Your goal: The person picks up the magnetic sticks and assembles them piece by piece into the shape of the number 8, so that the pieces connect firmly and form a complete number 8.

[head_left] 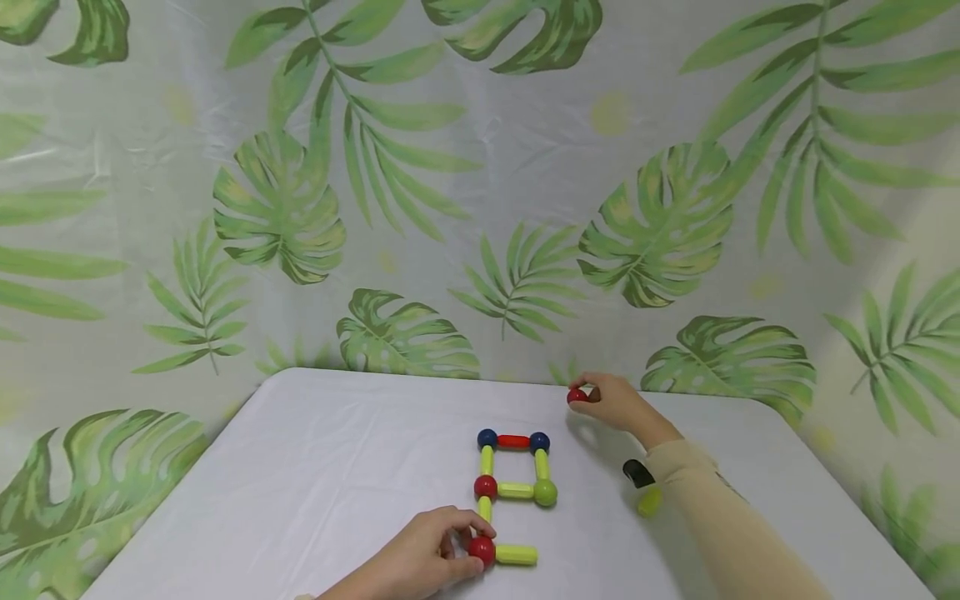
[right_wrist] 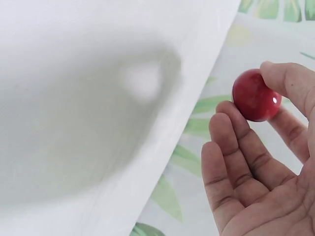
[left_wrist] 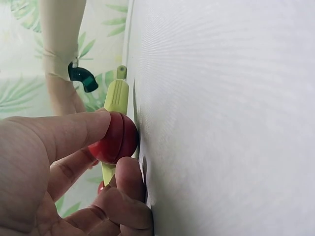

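My left hand [head_left: 431,550] pinches a red ball [head_left: 482,550] at the near corner of a figure of rods and balls. A yellow-green rod [head_left: 516,555] points right from that ball; another rod [head_left: 485,505] runs away from it to a second red ball [head_left: 486,487]. Beyond lies a square with two dark blue balls [head_left: 487,438], a red rod [head_left: 513,441] and a green ball [head_left: 545,492]. Over the table's far edge, my right hand [head_left: 618,404] holds a loose red ball [right_wrist: 256,95] between thumb and fingers.
All of this lies on a white-covered table [head_left: 315,467]. Below my right forearm is a loose yellow-green piece [head_left: 649,502], close to a dark band-like item [head_left: 638,473] at the sleeve. Behind the table hangs a leaf-patterned curtain [head_left: 525,167].
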Demonstrator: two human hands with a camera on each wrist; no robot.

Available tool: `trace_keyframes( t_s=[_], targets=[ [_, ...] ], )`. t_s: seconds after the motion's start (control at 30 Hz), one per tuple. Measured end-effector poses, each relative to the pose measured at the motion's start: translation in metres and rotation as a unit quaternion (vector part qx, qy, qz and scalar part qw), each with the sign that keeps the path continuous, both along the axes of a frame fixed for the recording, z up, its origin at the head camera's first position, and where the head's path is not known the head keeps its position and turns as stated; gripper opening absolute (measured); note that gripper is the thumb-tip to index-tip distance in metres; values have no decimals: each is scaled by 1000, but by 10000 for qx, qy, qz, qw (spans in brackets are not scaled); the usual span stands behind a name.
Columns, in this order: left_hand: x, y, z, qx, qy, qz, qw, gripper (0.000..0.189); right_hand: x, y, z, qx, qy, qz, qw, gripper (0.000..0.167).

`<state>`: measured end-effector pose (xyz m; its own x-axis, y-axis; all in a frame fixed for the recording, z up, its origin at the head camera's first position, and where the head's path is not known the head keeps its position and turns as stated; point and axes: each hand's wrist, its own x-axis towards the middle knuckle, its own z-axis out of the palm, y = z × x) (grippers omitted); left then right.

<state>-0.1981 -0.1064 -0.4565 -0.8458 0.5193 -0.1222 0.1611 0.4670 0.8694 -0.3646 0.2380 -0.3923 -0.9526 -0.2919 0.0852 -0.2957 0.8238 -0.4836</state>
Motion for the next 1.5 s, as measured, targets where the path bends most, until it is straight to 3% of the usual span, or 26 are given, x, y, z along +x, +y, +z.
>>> trace_keyframes(
  t_s=[0.13,0.63,0.83,1.17,1.5],
  targets=[
    [1,-1,2,38,54,-43,10000,28,5,5,-2,-66,52,148,9999,34],
    [0,-1,1,-18,231,-163,9996,28,34,8,-2,-134,-463,364,9982,36],
    [2,-1,3,9,296,-180,9994,27,47,7,1,-120,-464,673,9966,33],
    [1,0,2,9,287,-145,9995,27,73,9,9,22,-727,1072,9916,29],
    [1,0,2,9,302,-151,9994,27,99,4,8,-256,-1153,1459,9822,25]
  ],
)
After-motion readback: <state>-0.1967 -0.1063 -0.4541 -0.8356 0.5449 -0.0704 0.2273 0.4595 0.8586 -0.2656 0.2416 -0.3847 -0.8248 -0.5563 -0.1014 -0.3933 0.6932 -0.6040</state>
